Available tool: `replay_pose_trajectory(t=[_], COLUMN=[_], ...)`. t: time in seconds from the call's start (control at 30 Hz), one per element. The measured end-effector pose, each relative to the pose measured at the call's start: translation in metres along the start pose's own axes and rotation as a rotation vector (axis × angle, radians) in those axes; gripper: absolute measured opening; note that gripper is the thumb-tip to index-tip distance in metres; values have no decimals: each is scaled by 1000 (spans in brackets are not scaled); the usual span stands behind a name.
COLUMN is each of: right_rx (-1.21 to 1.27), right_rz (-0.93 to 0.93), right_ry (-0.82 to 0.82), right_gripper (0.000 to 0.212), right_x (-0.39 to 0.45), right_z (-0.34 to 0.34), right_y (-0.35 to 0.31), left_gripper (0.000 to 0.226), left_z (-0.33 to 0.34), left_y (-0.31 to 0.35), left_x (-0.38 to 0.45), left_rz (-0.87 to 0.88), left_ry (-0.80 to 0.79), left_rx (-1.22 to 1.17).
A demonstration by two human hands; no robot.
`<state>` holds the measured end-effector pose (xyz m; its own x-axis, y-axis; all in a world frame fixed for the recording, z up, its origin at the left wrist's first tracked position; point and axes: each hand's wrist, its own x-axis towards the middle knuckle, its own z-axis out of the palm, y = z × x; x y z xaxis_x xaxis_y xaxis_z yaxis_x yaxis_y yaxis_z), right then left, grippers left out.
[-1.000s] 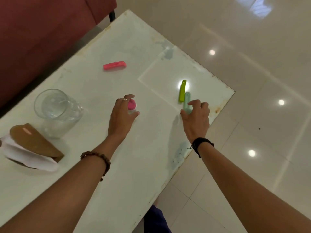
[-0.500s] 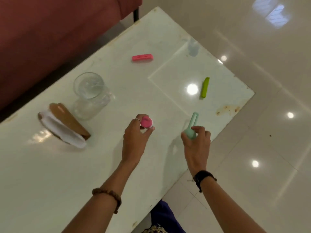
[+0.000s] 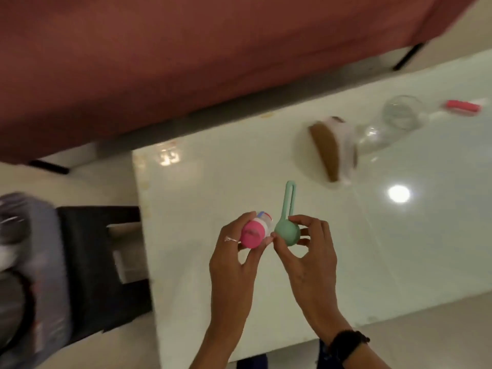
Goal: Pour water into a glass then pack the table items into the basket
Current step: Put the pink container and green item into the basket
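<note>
Since the earlier frames both hands have drawn in from the far part of the white glass-topped table (image 3: 372,235) and now meet side by side above its near left portion. The view has swung left, so a dark grey basket-like container (image 3: 32,262), blurred, and a black stool-like stand (image 3: 101,262) now show beside the table's left edge. The yellow-green clip seen earlier is out of view.

The clear glass tumbler (image 3: 399,115) stands on the far right of the table; whether it holds water cannot be told through the blur. What lies in the grey container cannot be made out.

The left hand (image 3: 237,265), ring on one finger, grasps a small white bottle with a pink cap (image 3: 254,233), tilted with the cap toward the camera. The right hand (image 3: 308,257), black band at the wrist, pinches the round head of a mint-green looped silicone piece (image 3: 287,227), its loop pointing away. The two items are just beside each other, held above the table.

On the table beyond lie a brown-and-white wedge-shaped object (image 3: 330,153), just beside the tumbler, and a pink bar-shaped clip (image 3: 463,107) at far right.
</note>
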<state>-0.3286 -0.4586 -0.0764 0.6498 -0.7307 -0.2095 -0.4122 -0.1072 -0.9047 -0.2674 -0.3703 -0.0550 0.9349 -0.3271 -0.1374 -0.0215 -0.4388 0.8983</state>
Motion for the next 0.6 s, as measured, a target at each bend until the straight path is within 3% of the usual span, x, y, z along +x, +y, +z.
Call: replay_pose_trajectory(t=[0.1, 0.2, 0.3, 0.47, 0.6], right_rx=[13, 17, -76, -249, -448], right_rz=[-75, -151, -283, -549, -750], right_ry=[-178, -367, -593, -757, -782], right_gripper=[34, 32, 29, 30, 30], right_x=[-24, -48, -69, -71, -59], right_z=[74, 145, 217, 298, 356], right_y=[-36, -69, -99, -132, -142], left_gripper=[33, 33, 29, 24, 16], left_z=[-93, -180, -258, -312, -325], left_y=[-21, -47, -83, -127, -163], left_x=[-2, -1, 2, 13, 29], left_rz=[-39, -10, -92, -179, -313], left_ry=[198, 438, 657, 582, 490], left_rx=[5, 121, 234, 357, 355])
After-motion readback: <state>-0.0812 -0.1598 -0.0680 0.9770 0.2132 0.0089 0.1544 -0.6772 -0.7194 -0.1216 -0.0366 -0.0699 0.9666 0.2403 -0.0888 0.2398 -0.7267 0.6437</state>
